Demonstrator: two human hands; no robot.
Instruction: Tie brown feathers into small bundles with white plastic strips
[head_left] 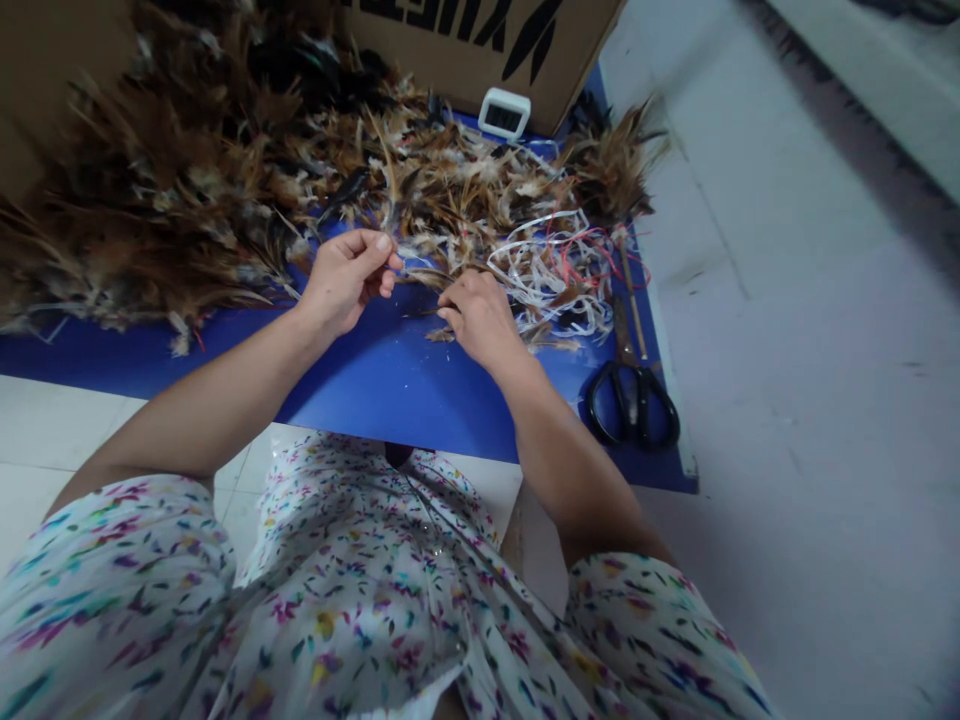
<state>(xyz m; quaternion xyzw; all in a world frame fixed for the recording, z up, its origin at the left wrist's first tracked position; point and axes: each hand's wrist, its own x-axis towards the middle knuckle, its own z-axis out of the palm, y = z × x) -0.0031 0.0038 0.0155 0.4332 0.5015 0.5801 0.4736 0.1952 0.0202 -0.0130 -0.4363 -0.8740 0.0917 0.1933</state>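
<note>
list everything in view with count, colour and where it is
feathers: uncountable, mostly brown, some black or pale, heaped left and along the back
white strips: tangle, uncountable, right of the right hand
red strings: several, among the white strips
scissors: one pair, black handles, tabletop's near right corner
stick: one, brownish, beside the scissors' blades
clock: one, white, before the box
box: one, brown with black print, back
tabletop: one, blue, under the feathers
floor: pale, around the tabletop
clothing: white with multicoloured pattern, bottom
left hand: one, bare, by the feathers
right hand: one, bare, beside the white strips
</note>
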